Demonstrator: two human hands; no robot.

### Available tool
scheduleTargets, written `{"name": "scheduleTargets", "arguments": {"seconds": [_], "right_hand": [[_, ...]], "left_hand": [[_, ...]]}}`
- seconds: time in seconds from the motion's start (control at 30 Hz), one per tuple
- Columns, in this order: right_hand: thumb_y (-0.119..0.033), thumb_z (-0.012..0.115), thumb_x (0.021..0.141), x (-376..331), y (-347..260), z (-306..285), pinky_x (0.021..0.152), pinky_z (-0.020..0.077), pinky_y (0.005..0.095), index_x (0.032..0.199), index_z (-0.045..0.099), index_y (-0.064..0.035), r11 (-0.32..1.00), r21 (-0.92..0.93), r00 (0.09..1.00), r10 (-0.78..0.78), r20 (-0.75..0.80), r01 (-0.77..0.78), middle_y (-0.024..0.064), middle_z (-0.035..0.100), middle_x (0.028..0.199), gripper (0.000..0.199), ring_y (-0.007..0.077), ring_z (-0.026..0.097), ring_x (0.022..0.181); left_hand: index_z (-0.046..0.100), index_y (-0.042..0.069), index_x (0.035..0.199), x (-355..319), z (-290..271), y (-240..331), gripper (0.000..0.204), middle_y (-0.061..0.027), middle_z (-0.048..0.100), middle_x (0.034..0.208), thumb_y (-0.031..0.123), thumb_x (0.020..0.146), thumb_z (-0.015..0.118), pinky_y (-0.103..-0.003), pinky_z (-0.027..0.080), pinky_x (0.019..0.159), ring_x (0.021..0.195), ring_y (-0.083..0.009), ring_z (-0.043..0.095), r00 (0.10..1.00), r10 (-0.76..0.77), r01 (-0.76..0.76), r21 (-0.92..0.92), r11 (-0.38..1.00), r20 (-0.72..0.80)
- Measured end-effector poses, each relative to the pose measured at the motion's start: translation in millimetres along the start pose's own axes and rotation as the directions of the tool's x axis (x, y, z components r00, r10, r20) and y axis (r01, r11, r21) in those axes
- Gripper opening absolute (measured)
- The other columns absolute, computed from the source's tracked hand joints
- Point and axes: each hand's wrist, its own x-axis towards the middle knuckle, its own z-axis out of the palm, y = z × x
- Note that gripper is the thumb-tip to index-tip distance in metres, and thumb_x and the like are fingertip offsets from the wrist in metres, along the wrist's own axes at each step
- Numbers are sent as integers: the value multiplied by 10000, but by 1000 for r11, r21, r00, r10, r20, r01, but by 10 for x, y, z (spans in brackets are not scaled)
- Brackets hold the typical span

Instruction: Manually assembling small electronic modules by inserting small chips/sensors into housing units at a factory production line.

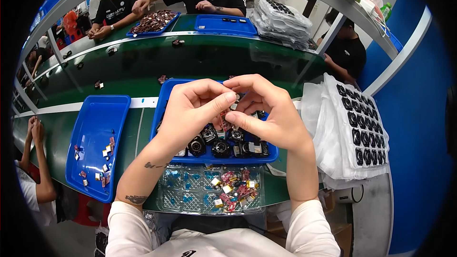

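Note:
Above a blue tray, my left hand and my right hand meet with bent fingers. A small red circuit board shows between them, pinched at the fingertips; part of it is hidden behind the fingers. Several black round-faced units, like small watch cases, lie in the tray under my hands. Nearer to me, a clear compartment tray holds loose red boards with white and yellow parts on its right side and blue bits on its left.
Another blue tray with a few small parts stands at the left. Stacked white trays of black units rise at the right. A green conveyor runs beyond, carrying scattered units. Other people work across it, beside a heaped tray.

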Motion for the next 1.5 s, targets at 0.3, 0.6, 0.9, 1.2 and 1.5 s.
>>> {"name": "scheduleTargets", "arguments": {"seconds": [0.3, 0.6, 0.9, 1.2, 1.5], "right_hand": [[-30, 689, 834, 56, 164, 54, 695, 485, 203, 1259, 494, 9, 877, 464, 992, 99, 84, -127, 38, 624, 880, 470, 74, 597, 815], [-28, 680, 839, 68, 193, 22, 705, 469, 198, 1319, 435, 29, 800, 599, 982, 137, -128, -34, 41, 628, 897, 542, 71, 589, 814], [4, 670, 826, 89, 198, 130, 715, 469, 212, 1194, 532, 14, 924, 374, 947, 46, -318, 81, 37, 632, 893, 394, 74, 591, 812], [29, 664, 804, 50, 171, 204, 765, 499, 241, 1050, 609, 2, 994, 3, 935, -105, -339, 113, 42, 644, 860, 254, 98, 627, 829], [61, 604, 815, 80, 253, 157, 719, 522, 249, 1076, 648, 10, 982, -19, 935, -186, -302, 189, 103, 689, 877, 270, 131, 667, 797]], "left_hand": [[661, -24, 978, 19, -137, 3, 170, -73, 667, 777, 125, 896, 653, -206, 524, 556, 628, -95, 633, 1000, -17, 18, -114, 993, 12], [681, -17, 1040, -2, -96, 26, 229, -110, 696, 882, -37, 813, 666, -235, 531, 707, 785, -146, 666, 901, 426, -424, 371, 826, 81], [663, -11, 834, -65, -31, 62, 83, -99, 674, 731, 72, 835, 654, -273, 494, 612, 648, -150, 642, 962, 272, -233, 496, 836, -7], [682, 6, 862, -9, -94, 12, 113, -77, 660, 837, 107, 814, 694, -260, 460, 624, 723, -125, 605, 944, 329, -289, 496, 819, 7], [631, -24, 839, 4, -173, 15, 98, -50, 653, 745, 68, 829, 666, -237, 479, 616, 676, -91, 605, 959, 284, -265, 389, 883, 8]]}}
